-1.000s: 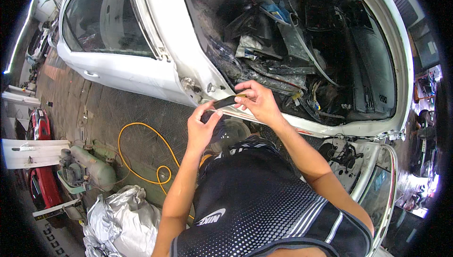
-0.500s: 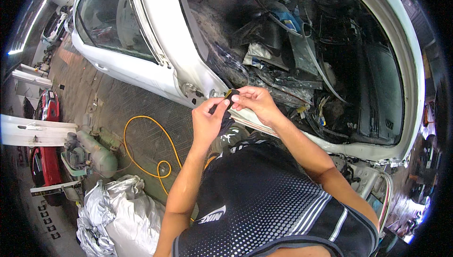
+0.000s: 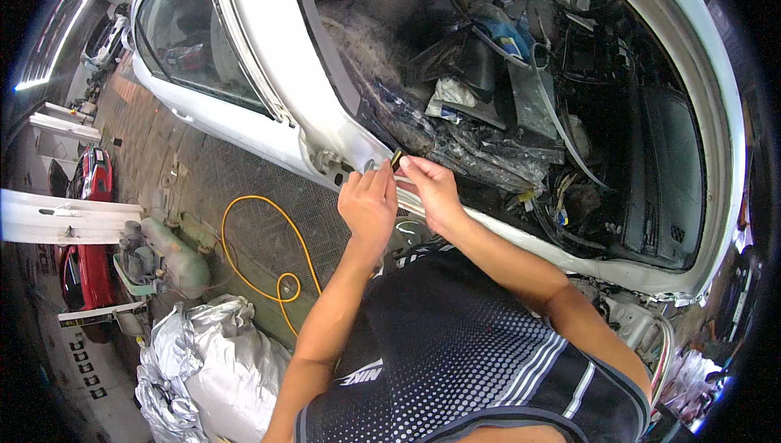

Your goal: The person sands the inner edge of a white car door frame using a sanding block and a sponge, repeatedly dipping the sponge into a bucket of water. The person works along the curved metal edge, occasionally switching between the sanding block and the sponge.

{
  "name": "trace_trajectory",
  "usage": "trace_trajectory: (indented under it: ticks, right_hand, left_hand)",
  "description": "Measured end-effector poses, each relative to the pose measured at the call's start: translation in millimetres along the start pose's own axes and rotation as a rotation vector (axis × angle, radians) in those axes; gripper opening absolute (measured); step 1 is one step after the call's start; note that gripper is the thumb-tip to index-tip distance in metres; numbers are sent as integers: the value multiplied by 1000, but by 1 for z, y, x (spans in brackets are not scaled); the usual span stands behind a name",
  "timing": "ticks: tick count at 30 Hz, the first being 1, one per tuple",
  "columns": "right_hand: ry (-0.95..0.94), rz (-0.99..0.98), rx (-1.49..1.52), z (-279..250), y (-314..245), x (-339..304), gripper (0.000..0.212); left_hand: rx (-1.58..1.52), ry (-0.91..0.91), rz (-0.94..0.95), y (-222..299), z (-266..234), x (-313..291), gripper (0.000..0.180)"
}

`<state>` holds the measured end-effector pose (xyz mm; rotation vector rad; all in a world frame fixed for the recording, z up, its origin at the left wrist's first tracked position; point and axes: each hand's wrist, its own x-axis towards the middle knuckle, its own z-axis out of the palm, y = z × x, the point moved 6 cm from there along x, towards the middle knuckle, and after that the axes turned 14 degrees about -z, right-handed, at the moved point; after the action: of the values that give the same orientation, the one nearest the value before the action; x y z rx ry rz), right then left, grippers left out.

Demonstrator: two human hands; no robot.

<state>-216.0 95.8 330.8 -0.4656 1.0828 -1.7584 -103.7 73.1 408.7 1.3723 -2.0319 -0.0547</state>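
Between my two hands is a small dark piece with a yellow edge; its exact kind does not show. My left hand is closed, with its fingers bunched and the tips at the lower side of the piece. From the right, my right hand pinches the same piece between thumb and fingers. Both hands are just above the white door sill of a car, close to the foot of its white pillar. The sill's edge is partly hidden behind my hands.
Beyond the sill lies the stripped, dirty car interior with loose wiring and scraps. A white rear door is at the left. On the floor are a coiled orange hose, a green compressor tank and a silver cover.
My left hand has turned so that its back and bunched fingers face up. The dark piece now shows as a narrower strip. The view has shifted slightly.
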Motion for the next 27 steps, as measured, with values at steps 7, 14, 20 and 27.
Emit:
trace_trajectory:
  ticks: [7, 14, 20, 27]
  right_hand:
    - [21, -58, -235, -35, 35, -1, 17]
    - [-114, -131, -267, -27, -8, 9, 20]
    - [-174, -149, -231, -11, 3, 2, 23]
    - [-177, -343, -391, -11, 7, 4, 14]
  left_hand:
    - [31, -110, 129, 6, 20, -29, 28]
    - [-363, -356, -261, -19, 14, -31, 43]
    - [-334, -333, -373, -27, 9, -14, 24]
    - [-504, -357, -390, -30, 0, -14, 20]
